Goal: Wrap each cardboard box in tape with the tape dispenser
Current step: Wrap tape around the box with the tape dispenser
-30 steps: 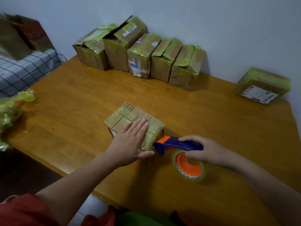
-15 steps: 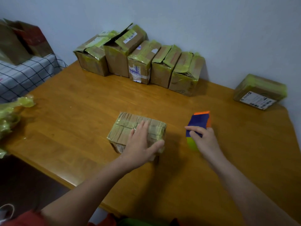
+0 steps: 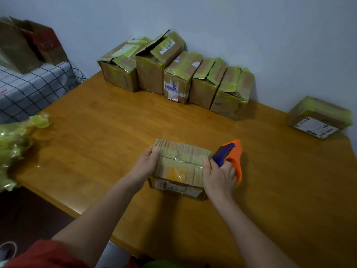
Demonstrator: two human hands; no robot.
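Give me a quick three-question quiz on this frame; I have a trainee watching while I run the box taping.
1. True or false: the left hand and the right hand are both clear of the cardboard box in front.
2. Where is the tape dispenser? A) in the right hand B) in the left hand C) in neither hand
3. Count the row of boxes against the wall.
Key: 1 false, the left hand grips its left end; 2 A; 3 five.
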